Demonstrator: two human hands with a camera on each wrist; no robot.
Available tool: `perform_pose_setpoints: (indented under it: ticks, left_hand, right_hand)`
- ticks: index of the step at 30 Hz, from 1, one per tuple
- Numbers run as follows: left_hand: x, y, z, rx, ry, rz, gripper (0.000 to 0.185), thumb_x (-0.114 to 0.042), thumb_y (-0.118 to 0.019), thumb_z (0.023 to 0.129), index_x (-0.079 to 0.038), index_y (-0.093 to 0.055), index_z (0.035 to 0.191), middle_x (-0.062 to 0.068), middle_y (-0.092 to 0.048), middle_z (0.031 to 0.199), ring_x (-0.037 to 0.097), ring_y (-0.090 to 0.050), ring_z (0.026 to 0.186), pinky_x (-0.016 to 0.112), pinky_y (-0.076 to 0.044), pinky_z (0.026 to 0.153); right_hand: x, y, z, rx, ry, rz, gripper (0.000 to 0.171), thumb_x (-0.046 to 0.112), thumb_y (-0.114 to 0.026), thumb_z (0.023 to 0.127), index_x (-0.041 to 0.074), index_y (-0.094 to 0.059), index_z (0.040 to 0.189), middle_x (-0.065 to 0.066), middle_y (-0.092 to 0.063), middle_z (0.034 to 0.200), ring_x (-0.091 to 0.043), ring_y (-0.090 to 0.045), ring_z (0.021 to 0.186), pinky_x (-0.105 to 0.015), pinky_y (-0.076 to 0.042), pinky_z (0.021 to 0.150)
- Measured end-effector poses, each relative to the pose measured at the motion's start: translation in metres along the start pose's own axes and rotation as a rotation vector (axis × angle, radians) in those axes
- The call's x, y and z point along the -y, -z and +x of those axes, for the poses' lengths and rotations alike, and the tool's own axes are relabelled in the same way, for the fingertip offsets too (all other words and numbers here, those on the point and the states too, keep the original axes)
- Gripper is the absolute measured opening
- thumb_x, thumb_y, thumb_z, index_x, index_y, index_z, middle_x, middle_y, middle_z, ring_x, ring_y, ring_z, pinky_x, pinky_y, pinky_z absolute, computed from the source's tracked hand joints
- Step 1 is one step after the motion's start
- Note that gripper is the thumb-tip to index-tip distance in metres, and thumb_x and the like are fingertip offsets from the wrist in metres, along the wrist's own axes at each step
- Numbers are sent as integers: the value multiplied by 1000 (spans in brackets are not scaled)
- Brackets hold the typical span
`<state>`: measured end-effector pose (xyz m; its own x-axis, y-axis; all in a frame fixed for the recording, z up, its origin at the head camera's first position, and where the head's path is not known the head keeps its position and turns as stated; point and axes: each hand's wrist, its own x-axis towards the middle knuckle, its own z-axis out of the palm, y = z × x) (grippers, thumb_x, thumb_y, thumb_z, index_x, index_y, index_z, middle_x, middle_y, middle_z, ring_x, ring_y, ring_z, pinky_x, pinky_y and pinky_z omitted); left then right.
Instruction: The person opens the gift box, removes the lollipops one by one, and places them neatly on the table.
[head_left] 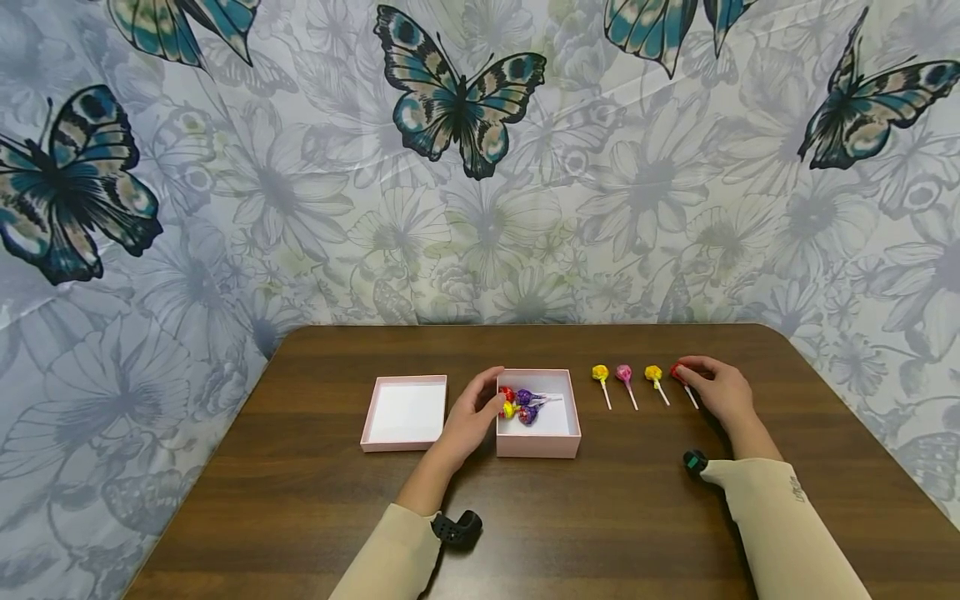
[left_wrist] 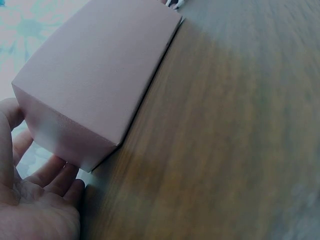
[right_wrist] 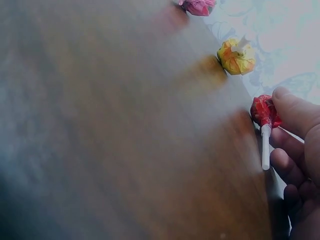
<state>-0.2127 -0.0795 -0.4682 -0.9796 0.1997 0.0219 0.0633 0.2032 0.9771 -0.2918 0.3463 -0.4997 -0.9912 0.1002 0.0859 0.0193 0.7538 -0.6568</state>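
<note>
An open pink box [head_left: 537, 446] in the middle of the table holds several wrapped lollipops [head_left: 521, 404]. My left hand [head_left: 491, 398] rests against the box's left wall, fingers at the rim; the left wrist view shows the fingers [left_wrist: 55, 175] lying along the box [left_wrist: 100, 75]. To the right lie a yellow lollipop [head_left: 600, 373], a pink lollipop [head_left: 623, 372], a second yellow lollipop [head_left: 653, 372] and a red lollipop [head_left: 677, 371] in a row. My right hand [head_left: 693, 377] pinches the red lollipop [right_wrist: 263, 111] on the table, thumb on its head and fingers [right_wrist: 282, 162] beside the stick.
The box's pink lid [head_left: 367, 421] lies upturned to the left of the box. The brown table [head_left: 600, 533] stands against a butterfly-patterned curtain [head_left: 480, 208]. In the right wrist view, the yellow lollipop [right_wrist: 236, 56] and the pink lollipop [right_wrist: 197, 6] lie beyond the red one.
</note>
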Motion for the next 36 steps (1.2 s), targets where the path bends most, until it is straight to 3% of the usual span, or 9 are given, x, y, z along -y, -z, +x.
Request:
perform_pose_setpoints:
  ticks: [6, 16, 24, 28, 31, 34, 36]
  left_hand:
    - [2, 0, 2, 0, -22, 3, 48, -17, -55, 102, -18, -45, 149, 15, -45, 153, 35, -42, 143, 53, -32, 120]
    - [36, -4, 18, -25, -23, -3, 51, -25, -56, 102, -23, -42, 151, 8, -43, 157, 31, -39, 146, 54, -29, 122]
    - [37, -5, 18, -27, -32, 4, 50, -29, -57, 101, -25, -44, 149, 4, -45, 155, 29, -40, 146, 53, -31, 121]
    - [37, -5, 19, -27, -23, 4, 50, -28, -57, 101, -27, -44, 149, 3, -45, 155, 28, -40, 146, 51, -30, 121]
    - [37, -5, 19, -25, -34, 2, 49, -27, -56, 102, -27, -44, 149, 4, -45, 155, 29, -41, 145, 52, -31, 121]
    - [38, -4, 19, -24, -35, -2, 49, -28, -57, 102, -26, -44, 149, 4, -46, 154, 29, -41, 145, 53, -31, 121]
    - [38, -4, 18, -23, -37, -9, 49, -29, -57, 102, -26, -45, 149, 5, -45, 154, 29, -41, 145, 53, -31, 121]
  right_hand:
    - [-1, 0, 0, -9, -10, 1, 59, 55, -52, 99, 7, -61, 132, -28, -58, 135, -49, -49, 124, -62, -38, 101]
    - [1, -1, -2, -9, -26, 23, 61, 54, -51, 100, 5, -59, 135, -28, -57, 136, -47, -50, 123, -61, -39, 100]
    - [-2, 0, -4, -30, -23, 52, 58, 50, -47, 103, 5, -56, 138, -28, -56, 136, -49, -47, 127, -62, -37, 102]
    - [-2, 0, -6, -66, -30, 99, 56, 47, -48, 103, 5, -56, 139, -25, -59, 132, -42, -51, 122, -51, -42, 96]
    - [-1, 0, -8, -106, -65, 152, 55, 48, -49, 102, 7, -59, 137, -12, -63, 125, -22, -56, 112, -31, -44, 89]
    - [2, -1, -8, -162, -105, 223, 52, 48, -52, 101, 9, -62, 134, 15, -64, 107, 2, -53, 98, -15, -41, 80]
    - [4, -1, -9, -212, -133, 276, 49, 47, -54, 100, 9, -65, 130, 30, -59, 95, 12, -50, 90, -10, -40, 77]
